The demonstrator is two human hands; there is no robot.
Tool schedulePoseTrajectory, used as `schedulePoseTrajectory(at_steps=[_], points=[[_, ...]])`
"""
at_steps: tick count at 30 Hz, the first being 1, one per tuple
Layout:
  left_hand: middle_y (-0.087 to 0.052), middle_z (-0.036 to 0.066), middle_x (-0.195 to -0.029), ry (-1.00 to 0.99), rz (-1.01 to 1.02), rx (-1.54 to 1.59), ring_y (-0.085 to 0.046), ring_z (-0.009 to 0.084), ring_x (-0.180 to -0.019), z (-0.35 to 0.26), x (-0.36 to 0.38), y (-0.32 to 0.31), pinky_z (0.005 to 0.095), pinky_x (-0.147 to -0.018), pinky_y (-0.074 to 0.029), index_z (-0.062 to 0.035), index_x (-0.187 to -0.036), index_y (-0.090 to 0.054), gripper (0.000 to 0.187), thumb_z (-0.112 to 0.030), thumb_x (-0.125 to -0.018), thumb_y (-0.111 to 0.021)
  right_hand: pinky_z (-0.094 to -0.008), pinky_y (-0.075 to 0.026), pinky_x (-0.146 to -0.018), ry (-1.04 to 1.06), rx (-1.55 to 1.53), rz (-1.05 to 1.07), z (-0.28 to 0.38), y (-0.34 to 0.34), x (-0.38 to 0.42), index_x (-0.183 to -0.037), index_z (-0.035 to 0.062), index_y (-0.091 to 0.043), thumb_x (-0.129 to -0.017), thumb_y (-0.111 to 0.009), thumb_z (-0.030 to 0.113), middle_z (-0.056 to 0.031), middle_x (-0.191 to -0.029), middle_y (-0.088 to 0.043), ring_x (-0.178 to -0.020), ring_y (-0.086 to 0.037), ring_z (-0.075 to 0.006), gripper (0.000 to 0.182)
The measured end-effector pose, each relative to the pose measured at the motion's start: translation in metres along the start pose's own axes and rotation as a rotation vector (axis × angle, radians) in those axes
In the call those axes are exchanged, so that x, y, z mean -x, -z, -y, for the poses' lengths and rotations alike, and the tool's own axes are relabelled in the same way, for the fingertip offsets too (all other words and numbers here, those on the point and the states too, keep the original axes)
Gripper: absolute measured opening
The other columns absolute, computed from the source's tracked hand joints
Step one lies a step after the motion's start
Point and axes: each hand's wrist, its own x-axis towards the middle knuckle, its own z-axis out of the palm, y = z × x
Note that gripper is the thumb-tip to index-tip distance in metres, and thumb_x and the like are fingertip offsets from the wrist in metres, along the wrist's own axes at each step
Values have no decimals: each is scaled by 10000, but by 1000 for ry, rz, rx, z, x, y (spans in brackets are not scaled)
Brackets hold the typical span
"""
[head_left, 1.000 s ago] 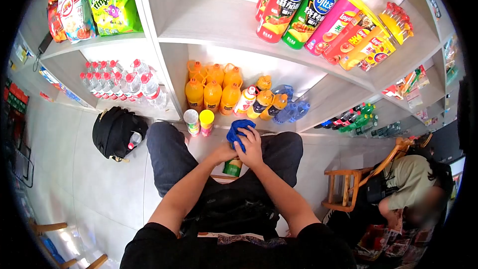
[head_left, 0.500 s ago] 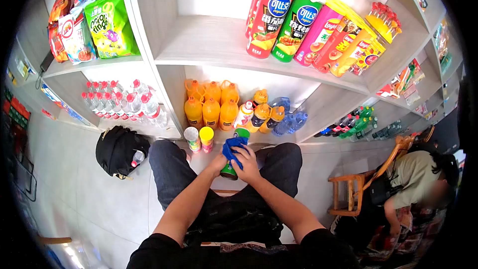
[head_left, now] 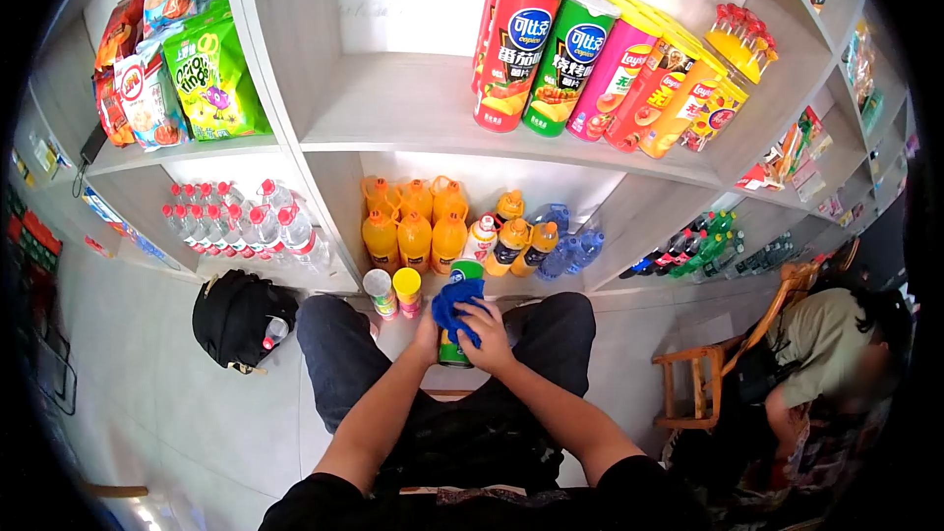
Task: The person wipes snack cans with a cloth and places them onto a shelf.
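Observation:
Between my knees is a green chip canister, its top pointing toward the shelf. My left hand is wrapped round its left side. My right hand presses a crumpled blue cloth against the canister's right and upper side. The cloth hides the middle of the canister. Just beyond my left knee, a white-lidded canister and a yellow-lidded canister stand side by side on the floor.
The upper shelf holds several chip canisters; below are orange drink bottles and blue-tinted bottles. A black backpack lies on the floor at left. At right, another person sits bent over near a wooden chair.
The canister looks more upright in the view, and the blue cloth has shifted slightly left and bunched up with my right hand. The shelves sit a little lower in the view.

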Motion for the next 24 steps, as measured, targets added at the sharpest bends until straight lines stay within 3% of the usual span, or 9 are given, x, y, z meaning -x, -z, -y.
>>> schedulePoseTrajectory(at_steps=[4, 8, 9, 10, 13, 15, 18, 22, 24], points=[[-601, 86, -1257, -47, 1, -156, -619, 223, -1079, 0, -18, 26, 382, -938, -506, -127, -1302, -538, 558, -482, -997, -233, -477, -363, -1035, 59, 3, 71, 8, -1, 2, -1032, 23, -656, -798, -627, 177, -118, -1283, -574, -1203, -477, -393, 281], [-595, 84, -1228, 41, -38, -261, -606, 199, -1081, 4, -15, 13, 354, -920, -509, -125, -1368, -453, 487, -432, -997, -383, -473, -359, -1042, -61, 101, -38, -8, -7, 3, -1065, 7, -649, -782, -623, 169, -128, -1302, -560, -1207, -467, -400, 327], [-559, 91, -1244, -80, 39, -329, -606, 198, -1058, 10, -21, 17, 335, -878, -520, -131, -1392, -395, 513, -406, -971, -497, -473, -355, -1044, -107, 162, -81, -11, -7, 2, -1078, -1, -644, -779, -616, 161, -144, -1300, -558, -1191, -478, -400, 341], [-518, 101, -1283, -112, -46, -414, -615, 202, -1020, 22, -22, 22, 333, -838, -529, -136, -1385, -379, 532, -393, -950, -548, -474, -354, -1043, -134, 179, -136, -14, -6, 0, -1086, 1, -640, -784, -610, 159, -161, -1292, -560, -1174, -490, -395, 342], [-608, 95, -1177, 42, -119, -430, -627, 204, -1018, 20, -8, 5, 363, -862, -529, -124, -1298, -498, 546, -519, -921, -519, -472, -324, -1062, -220, 59, -117, -24, -10, 5, -1089, -15, -630, -789, -610, 146, -168, -1289, -560, -1195, -469, -415, 341], [-610, 122, -1171, 183, -61, -247, -640, 235, -986, 20, -17, 11, 375, -816, -545, -113, -1274, -514, 533, -522, -933, -495, -469, -317, -1066, -239, 16, -74, -25, -10, 6, -1097, -8, -629, -795, -607, 146, -164, -1286, -562, -1206, -464, -405, 340], [-647, 127, -1134, 85, 41, -2, -649, 281, -1002, 6, -18, 11, 421, -893, -528, -126, -1256, -557, 574, -548, -962, -300, -470, -312, -1070, -166, -8, -28, -13, -6, 4, -1087, 0, -633, -797, -610, 147, -159, -1282, -564, -1223, -453, -398, 325], [-599, 80, -1243, -95, -81, -292, -582, 218, -1131, -11, -2, 2, 372, -963, -480, -137, -1331, -505, 598, -567, -985, -275, -475, -346, -1049, -14, 30, 85, 0, -6, 3, -1039, -20, -644, -780, -620, 127, -154, -1310, -553, -1221, -462, -396, 298], [-619, 79, -1208, -15, -117, -296, -610, 195, -1078, -10, -1, -1, 357, -929, -500, -135, -1294, -539, 522, -491, -996, -299, -475, -345, -1053, -29, 14, 61, -12, -9, 3, -1068, -14, -633, -772, -630, 143, -153, -1324, -538, -1211, -452, -428, 335]])
